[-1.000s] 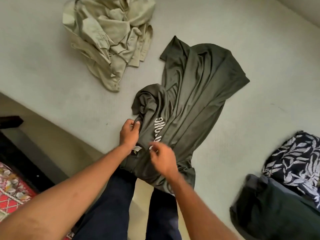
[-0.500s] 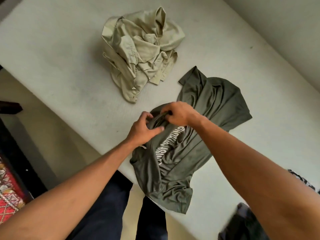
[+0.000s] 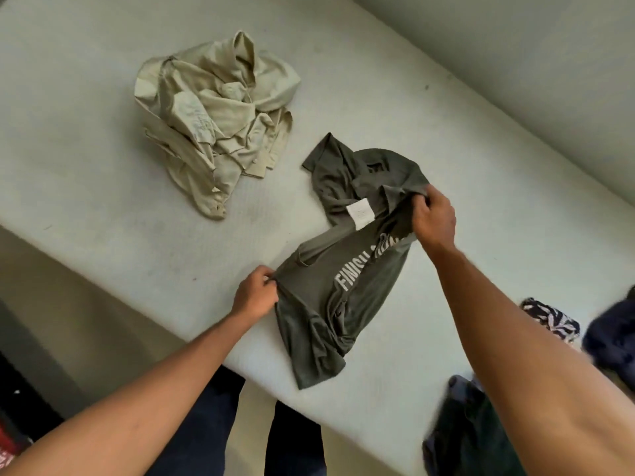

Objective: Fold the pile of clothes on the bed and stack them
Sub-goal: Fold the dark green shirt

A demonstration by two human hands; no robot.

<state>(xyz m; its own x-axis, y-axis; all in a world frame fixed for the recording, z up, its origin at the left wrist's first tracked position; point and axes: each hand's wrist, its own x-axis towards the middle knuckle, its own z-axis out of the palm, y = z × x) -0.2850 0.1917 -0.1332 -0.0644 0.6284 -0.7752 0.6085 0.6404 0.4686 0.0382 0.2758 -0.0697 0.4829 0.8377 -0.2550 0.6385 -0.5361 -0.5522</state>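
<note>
A dark olive T-shirt with white lettering lies on the pale bed, stretched between my hands, its white inner label facing up. My left hand pinches its near left edge close to the bed's front edge. My right hand grips a bunch of the same shirt farther back and to the right. A crumpled beige shirt sits in a heap at the back left, apart from both hands.
At the right lie other clothes: a navy and white leaf-print piece, a dark navy item and a dark green garment at the bed's front edge. The floor drops off to the left; my legs stand against the bed.
My hands, together at the shirt's bunched middle before, have drawn apart: the left toward the bed's front edge, the right back and to the right, spreading the olive shirt and baring its label.
</note>
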